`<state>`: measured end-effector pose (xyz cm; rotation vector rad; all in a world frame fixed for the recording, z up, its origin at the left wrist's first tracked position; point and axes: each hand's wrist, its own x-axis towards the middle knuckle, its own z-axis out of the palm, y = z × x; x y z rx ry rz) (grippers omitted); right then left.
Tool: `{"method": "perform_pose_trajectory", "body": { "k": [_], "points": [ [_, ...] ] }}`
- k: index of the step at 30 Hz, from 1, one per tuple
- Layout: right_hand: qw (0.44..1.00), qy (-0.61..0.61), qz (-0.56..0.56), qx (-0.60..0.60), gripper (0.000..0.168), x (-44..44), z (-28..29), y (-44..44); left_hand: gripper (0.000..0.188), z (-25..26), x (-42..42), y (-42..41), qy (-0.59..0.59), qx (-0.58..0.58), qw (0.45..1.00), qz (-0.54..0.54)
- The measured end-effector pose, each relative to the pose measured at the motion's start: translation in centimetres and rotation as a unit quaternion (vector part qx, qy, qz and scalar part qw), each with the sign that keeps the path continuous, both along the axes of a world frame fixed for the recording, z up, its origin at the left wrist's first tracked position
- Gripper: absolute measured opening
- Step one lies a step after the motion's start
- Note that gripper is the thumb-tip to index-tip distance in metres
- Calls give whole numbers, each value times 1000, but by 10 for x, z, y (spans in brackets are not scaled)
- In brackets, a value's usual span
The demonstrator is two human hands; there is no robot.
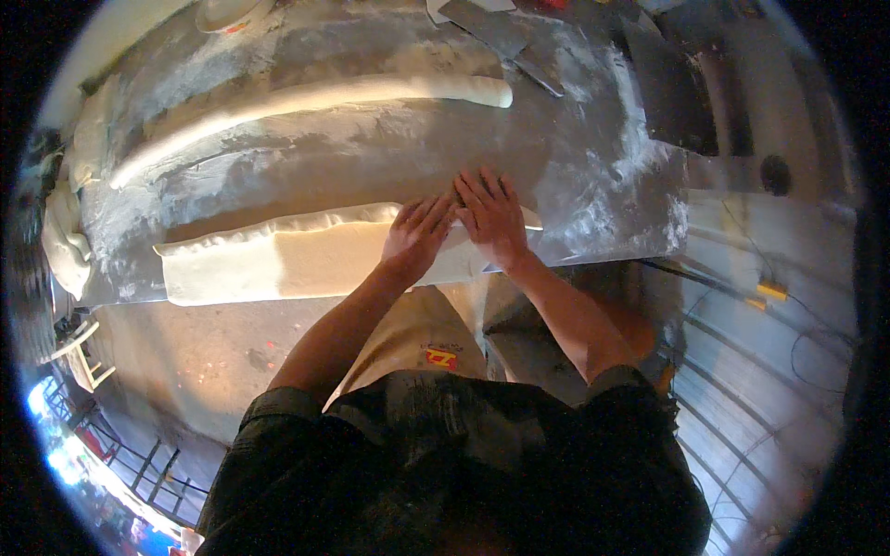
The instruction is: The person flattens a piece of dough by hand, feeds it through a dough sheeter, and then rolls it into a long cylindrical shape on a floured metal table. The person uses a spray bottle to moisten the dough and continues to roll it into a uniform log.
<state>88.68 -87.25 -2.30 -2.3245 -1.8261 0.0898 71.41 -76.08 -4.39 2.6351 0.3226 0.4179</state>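
A long flat sheet of dough [327,257] lies along the near edge of a floured worktop [591,201], its front side reaching the table edge. Its far edge is turned up into a narrow crimped fold. My left hand [421,233] presses on that far edge, right of the sheet's middle. Beside it, nearly touching, my right hand [492,219] rests on the dough close to its right end. The fingers of both hands point away from me, and their tips hide part of the fold. Whether any dough is pinched between the fingers is hard to see.
Farther back lies a long rolled rope of dough [313,97]. A flat metal scraper-like tool [535,69] rests at the back right. More dough [66,243] sits at the left end. A bowl [233,14] stands at the far left, and a wooden stool [87,354] below.
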Motion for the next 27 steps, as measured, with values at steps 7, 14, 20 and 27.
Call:
{"method": "perform_pose_trajectory", "body": {
  "k": [7, 14, 20, 27],
  "points": [
    [1000, -29, 0, -6, 61, -39, 13, -53, 53, 32, -29, -26, -11, 17, 1000, 4],
    [1000, 25, 5, 13, 62, -48, 7, -76, 53, 45, 18, 3, 134, -88, 986, 50],
    [996, 58, 15, 60, 55, -43, 25, -61, 63, 9, 8, -22, 129, -14, 985, 113],
    [998, 61, -3, 15, 64, -70, 6, 95, 70, -13, 0, -42, 143, -22, 982, 125]
  ]
}}
